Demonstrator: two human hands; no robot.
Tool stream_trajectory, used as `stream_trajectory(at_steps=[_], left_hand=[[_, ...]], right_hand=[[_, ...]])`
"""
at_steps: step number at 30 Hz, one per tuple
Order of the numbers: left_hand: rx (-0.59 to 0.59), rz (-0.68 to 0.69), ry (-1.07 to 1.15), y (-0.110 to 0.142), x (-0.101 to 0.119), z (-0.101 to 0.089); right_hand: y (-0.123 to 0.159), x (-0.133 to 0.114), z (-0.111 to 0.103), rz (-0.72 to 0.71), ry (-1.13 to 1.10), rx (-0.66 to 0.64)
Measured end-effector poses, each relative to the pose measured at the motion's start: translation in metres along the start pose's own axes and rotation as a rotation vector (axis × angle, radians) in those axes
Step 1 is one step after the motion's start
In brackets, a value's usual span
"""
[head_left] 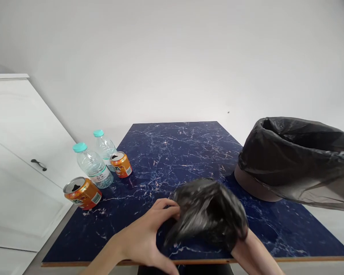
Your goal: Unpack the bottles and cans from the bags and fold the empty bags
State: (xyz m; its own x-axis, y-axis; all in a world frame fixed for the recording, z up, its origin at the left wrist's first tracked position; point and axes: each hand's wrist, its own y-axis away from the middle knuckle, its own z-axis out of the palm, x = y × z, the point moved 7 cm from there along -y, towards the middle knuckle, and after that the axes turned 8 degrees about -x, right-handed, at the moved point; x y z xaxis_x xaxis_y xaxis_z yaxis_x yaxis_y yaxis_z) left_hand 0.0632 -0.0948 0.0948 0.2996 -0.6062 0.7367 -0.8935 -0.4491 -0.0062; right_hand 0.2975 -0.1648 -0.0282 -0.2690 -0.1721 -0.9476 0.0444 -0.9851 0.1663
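A crumpled black plastic bag (208,214) lies blurred on the near part of the dark blue marbled table (174,152). My left hand (145,236) grips its left edge with curled fingers. My right hand is hidden under the bag; only the wrist (253,252) shows at its right side, so its fingers cannot be seen. Both hands are at the table's front edge.
At the table's left edge stand two clear water bottles (93,164) with teal caps and two orange cans (83,193), one nearer, one (120,164) farther. A bin lined with a black bag (292,160) stands at the right. A white cabinet (20,152) is left.
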Motion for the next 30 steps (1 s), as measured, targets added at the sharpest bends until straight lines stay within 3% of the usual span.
stream_trajectory(at_steps=[3,6,8,10,13,15,16,18,21,26,30], left_hand=[[0.065,-0.028,-0.012,-0.023,-0.002,0.000],[0.083,-0.079,0.034,-0.040,-0.013,0.002],[0.110,-0.135,0.047,-0.046,-0.025,0.004],[0.191,-0.213,0.011,-0.047,-0.038,0.004],[0.440,-0.263,-0.193,-0.043,-0.037,-0.002],[0.513,-0.155,-0.395,-0.045,-0.017,-0.002],[0.471,-0.068,-0.484,-0.049,-0.006,0.003],[0.280,0.073,-0.585,-0.060,0.006,0.016],[0.073,0.097,-0.605,-0.072,-0.009,0.026],[-0.017,0.001,-0.519,-0.086,-0.073,0.013],[0.091,-0.044,-0.421,-0.088,-0.103,-0.011]], right_hand=[[-0.008,0.025,-0.014,0.169,-0.080,0.036],[-0.011,0.027,-0.033,0.182,-0.072,0.185],[-0.005,0.016,-0.045,0.126,0.085,0.312],[0.007,-0.011,-0.047,-0.008,0.395,0.444],[0.029,-0.060,-0.013,-0.312,0.921,0.520],[0.034,-0.079,0.021,-0.469,1.172,0.468],[0.032,-0.082,0.038,-0.536,1.280,0.414],[0.021,-0.075,0.060,-0.615,1.433,0.322],[-0.010,-0.048,0.063,-0.589,1.541,0.270],[-0.056,-0.016,0.035,-0.469,1.638,0.265],[-0.081,-0.017,0.019,-0.363,1.676,0.258]])
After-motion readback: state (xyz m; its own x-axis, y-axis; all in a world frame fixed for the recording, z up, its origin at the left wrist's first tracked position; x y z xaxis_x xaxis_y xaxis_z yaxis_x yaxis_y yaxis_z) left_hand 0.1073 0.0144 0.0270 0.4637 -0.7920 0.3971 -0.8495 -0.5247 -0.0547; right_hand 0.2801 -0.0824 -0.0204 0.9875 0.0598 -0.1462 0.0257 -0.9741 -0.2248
